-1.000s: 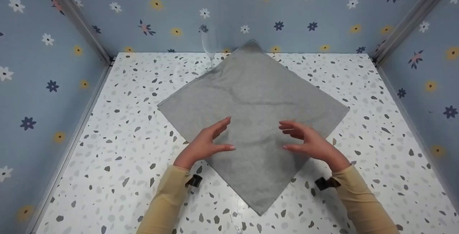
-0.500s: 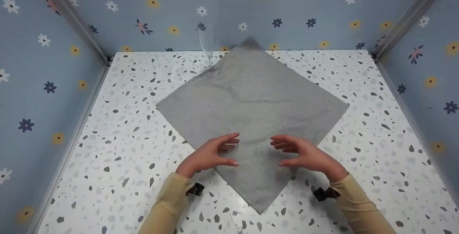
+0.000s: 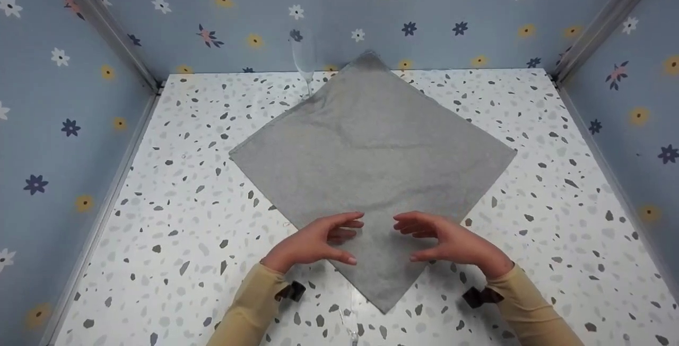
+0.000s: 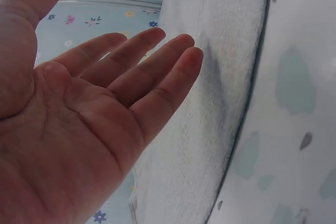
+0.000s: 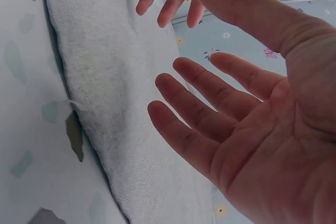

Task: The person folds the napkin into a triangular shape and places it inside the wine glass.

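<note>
A grey cloth (image 3: 371,171) lies spread in a diamond on the speckled tabletop, with a few soft creases across it. Over its near part hovers my left hand (image 3: 318,240), fingers relaxed and holding nothing. Facing it from the other side is my right hand (image 3: 448,240), also with nothing in it. A gap separates the two hands. In the left wrist view the left palm (image 4: 79,135) shows bare, its fingers stretched toward the cloth (image 4: 210,77). The right wrist view likewise has the right palm (image 5: 273,145) bare, above the cloth (image 5: 105,77).
A clear stemmed glass (image 3: 303,62) stands at the back, its lower stem by the cloth's upper left edge. A small clear object (image 3: 354,338) lies at the near edge, partly out of view. Flower-patterned walls (image 3: 339,11) enclose the speckled tabletop (image 3: 175,213) on three sides.
Both hands have drawn back toward the near corner of the cloth and come closer together. The cloth keeps its shape; the whole view has shifted slightly.
</note>
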`<state>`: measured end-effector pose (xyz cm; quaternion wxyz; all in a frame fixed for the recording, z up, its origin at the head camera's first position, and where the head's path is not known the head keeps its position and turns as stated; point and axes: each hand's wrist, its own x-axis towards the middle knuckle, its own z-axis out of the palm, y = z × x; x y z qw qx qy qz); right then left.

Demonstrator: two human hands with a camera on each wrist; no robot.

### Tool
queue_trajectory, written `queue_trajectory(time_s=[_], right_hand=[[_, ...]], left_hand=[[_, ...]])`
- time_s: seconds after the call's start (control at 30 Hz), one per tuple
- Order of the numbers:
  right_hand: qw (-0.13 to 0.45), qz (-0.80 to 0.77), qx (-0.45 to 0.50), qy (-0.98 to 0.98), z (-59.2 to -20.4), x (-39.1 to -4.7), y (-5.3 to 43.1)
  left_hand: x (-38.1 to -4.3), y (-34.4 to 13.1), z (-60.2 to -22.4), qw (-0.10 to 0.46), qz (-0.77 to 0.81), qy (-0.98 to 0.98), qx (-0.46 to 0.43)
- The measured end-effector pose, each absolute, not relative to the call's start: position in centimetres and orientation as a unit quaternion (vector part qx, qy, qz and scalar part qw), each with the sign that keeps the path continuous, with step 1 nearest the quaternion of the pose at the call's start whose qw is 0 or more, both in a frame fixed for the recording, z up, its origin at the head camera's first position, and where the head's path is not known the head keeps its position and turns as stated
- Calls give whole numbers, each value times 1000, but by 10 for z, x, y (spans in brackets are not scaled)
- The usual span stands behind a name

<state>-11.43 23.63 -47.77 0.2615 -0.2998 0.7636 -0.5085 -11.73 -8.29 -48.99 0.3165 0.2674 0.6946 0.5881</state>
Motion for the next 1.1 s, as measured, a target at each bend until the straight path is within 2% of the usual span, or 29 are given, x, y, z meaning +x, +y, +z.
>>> queue_trajectory(time_s=[0.3,0.57,0.77,1.1], right_hand=[[285,-515,-309,747,-487,-106,231],[276,-509,-311,754,-491,-104,228],[287,-504,-305,755,-478,-101,222],[285,-480,-306,771,-503,-107,229]], left_hand=[[-112,-77,-493,338,608,668,266],[-109,-73,-497,345,623,642,283],[-109,-72,-499,360,617,643,278],[-111,-74,-501,370,599,656,273]])
